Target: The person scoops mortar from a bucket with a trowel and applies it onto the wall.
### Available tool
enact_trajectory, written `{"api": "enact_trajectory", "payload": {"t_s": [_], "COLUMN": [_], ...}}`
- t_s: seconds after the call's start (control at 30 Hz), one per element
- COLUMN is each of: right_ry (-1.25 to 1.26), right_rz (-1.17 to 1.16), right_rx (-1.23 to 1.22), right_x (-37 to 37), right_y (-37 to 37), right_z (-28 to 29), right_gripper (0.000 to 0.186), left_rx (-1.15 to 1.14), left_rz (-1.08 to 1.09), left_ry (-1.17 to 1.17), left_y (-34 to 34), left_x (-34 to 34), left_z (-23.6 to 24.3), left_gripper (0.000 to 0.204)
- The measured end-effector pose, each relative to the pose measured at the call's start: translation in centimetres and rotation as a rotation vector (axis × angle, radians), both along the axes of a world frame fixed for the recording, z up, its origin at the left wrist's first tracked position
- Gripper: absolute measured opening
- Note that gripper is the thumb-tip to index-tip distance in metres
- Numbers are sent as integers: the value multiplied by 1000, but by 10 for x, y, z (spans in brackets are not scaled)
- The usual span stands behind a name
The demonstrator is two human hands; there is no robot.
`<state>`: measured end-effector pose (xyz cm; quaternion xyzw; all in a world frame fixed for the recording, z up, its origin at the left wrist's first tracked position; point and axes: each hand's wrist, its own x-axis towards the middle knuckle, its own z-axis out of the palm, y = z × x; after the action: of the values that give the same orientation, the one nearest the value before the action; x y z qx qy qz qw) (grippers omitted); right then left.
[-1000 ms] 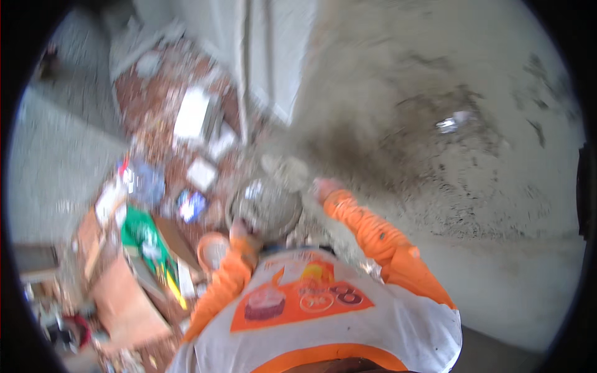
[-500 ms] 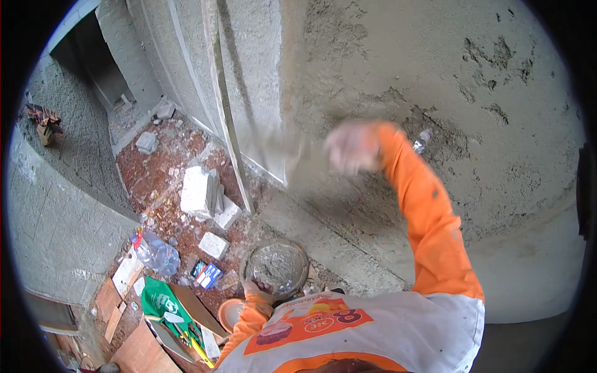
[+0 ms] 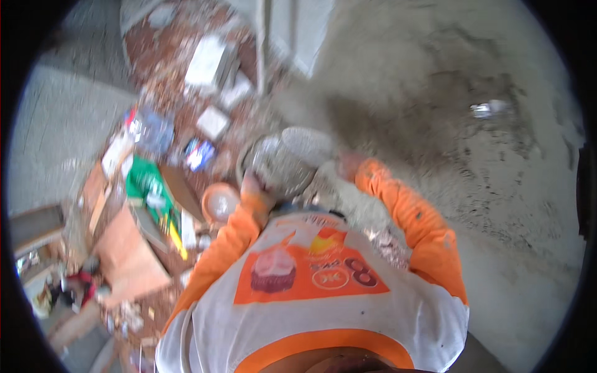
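A round bucket (image 3: 240,163) of wet grey mortar (image 3: 277,166) is in front of me. My left hand (image 3: 254,185) is closed on its near left rim. A pale, rounded trowel blade (image 3: 308,144) tilts over the bucket's right side. Beside it, my right hand (image 3: 352,166) looks closed around the trowel's handle, though blur and the hand hide the grip. Rough wet plaster (image 3: 429,105) covers the wall to the right of the bucket.
White blocks (image 3: 210,62) lie beyond the bucket on reddish rubble. To the left are a clear plastic bottle (image 3: 151,132), a green bag (image 3: 147,183), an orange bowl (image 3: 221,203) and a brown board (image 3: 132,258). A small bottle (image 3: 489,110) shows against the plastered wall.
My right hand has come down from the wall to the bucket, bringing the trowel over the mortar. My left hand stays at the rim. The view has tilted downward.
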<state>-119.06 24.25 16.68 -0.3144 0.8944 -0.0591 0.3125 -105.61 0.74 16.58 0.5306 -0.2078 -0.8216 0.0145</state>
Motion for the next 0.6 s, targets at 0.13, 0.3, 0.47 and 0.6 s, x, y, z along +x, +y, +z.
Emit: {"api": "enact_trajectory", "payload": {"t_s": [0.13,0.3,0.47,0.6], "right_ry": [-89,-224,-420,-130], "right_rz": [7,-25,33,-117], "right_rx": [130,122,-139,-187], "right_x": [19,72,53,55], "right_y": [-33,-70,-14,-3], "right_z": [-54,-111,-92,-103], "right_gripper": [25,31,36,39], "left_rx": [26,-16,-4,14], "left_rz": [50,76,50,38], "left_ry": [-49,-96,-68,-107], "left_y": [-2,9,4,0], "left_x": [1,6,20,12], "left_z": [-45,-21,-33,-30], "left_gripper": [26,23,25,26]}}
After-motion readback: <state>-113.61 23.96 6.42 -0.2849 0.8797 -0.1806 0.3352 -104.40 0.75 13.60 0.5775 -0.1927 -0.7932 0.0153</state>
